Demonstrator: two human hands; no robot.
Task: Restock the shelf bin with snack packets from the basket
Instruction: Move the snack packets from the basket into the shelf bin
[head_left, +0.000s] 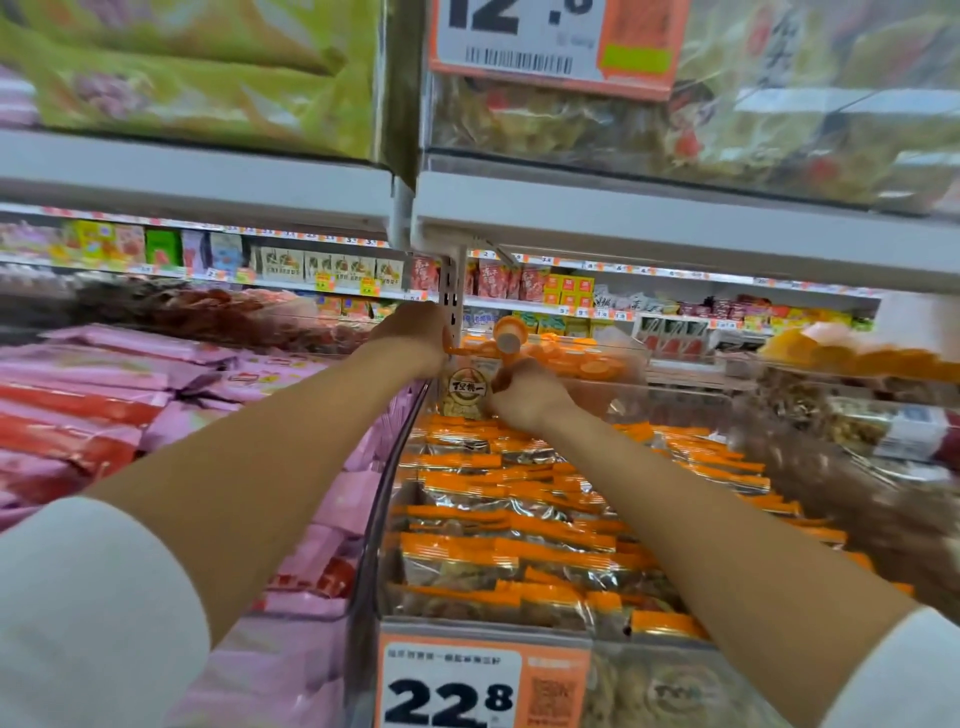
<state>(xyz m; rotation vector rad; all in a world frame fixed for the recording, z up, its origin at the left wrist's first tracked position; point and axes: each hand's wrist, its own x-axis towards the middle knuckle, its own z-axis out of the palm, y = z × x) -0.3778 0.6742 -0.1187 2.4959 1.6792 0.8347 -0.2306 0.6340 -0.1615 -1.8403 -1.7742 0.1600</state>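
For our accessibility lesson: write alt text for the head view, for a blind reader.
The left hand and right hand hold one snack packet upright at the back of a clear shelf bin full of orange-topped packets. Pink packets lie to its left.

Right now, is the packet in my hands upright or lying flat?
Upright: the packet stands on end at the back of the bin, label facing the camera, left hand at its orange top, right hand gripping its side.
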